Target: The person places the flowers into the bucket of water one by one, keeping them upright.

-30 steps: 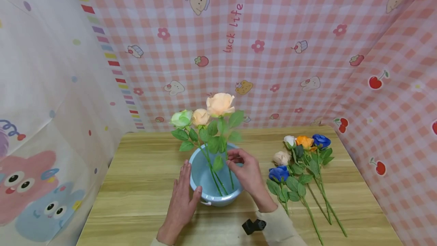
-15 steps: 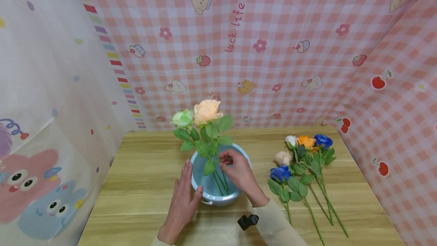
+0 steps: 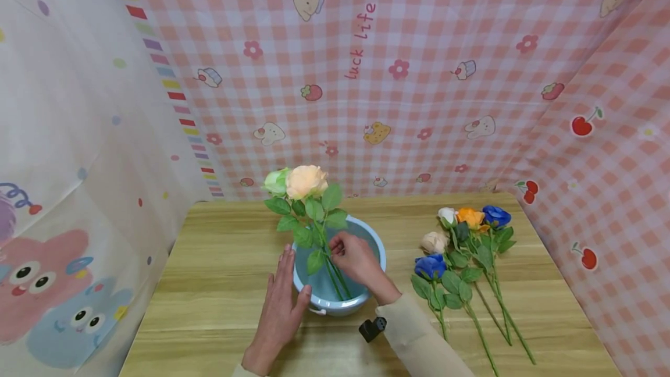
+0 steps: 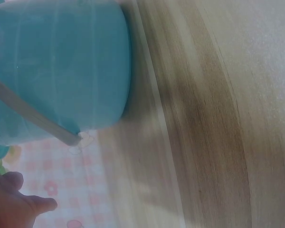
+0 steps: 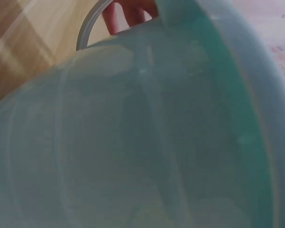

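Note:
A light-blue bucket stands on the wooden table in the head view. My right hand reaches over its right side and pinches the green stem of a large peach rose, whose stem slants into the bucket. A pale green rose leans out beside it; the smaller peach rose is hidden behind the large bloom. My left hand rests with straight fingers against the bucket's left side, thumb by the rim. The left wrist view holds the bucket wall and its grey handle. Fingers show past the bucket in the right wrist view.
Loose roses lie at the table's right: two blue, one beige, one white and one orange. A black device sits at my right wrist. Pink checked cloth hangs behind the table.
My right hand has moved left with the peach rose, whose bloom tilted left and lower, now covering the smaller peach rose. The left hand has stayed at the bucket.

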A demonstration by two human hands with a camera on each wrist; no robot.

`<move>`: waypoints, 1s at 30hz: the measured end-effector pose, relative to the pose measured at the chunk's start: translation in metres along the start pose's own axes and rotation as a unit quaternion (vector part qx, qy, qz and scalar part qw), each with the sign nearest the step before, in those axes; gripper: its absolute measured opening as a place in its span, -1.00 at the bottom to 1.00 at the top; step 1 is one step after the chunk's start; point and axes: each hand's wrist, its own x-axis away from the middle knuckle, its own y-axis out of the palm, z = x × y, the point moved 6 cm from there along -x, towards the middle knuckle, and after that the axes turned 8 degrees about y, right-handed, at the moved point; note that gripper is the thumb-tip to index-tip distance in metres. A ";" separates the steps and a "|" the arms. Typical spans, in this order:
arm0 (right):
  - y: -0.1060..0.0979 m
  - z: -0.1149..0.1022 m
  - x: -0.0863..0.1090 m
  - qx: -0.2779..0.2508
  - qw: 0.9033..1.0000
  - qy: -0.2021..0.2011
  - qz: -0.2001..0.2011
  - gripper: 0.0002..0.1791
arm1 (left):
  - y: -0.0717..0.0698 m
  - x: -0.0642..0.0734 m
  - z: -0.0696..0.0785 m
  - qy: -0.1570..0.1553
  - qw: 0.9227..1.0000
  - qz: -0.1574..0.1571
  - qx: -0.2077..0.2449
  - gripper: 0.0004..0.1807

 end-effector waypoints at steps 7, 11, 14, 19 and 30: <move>0.004 0.006 -0.007 0.043 0.998 0.040 -0.023 -0.78 | 0.001 0.000 0.001 0.003 1.000 0.000 -0.001 -0.16; 0.006 0.009 -0.009 0.058 0.997 0.036 -0.028 -0.77 | 0.002 0.000 0.001 0.004 1.000 -0.003 -0.004 -0.15; 0.007 0.010 -0.008 0.066 0.997 0.030 -0.027 -0.80 | 0.002 0.000 0.002 0.005 1.000 -0.004 -0.003 -0.15; 0.005 0.009 -0.006 0.063 0.997 0.038 -0.036 -0.85 | 0.003 0.000 0.002 -0.003 1.000 -0.010 -0.001 -0.16; -0.017 -0.005 0.017 0.011 1.000 -0.028 0.010 -0.74 | 0.001 0.000 0.000 -0.014 1.000 -0.011 0.000 -0.13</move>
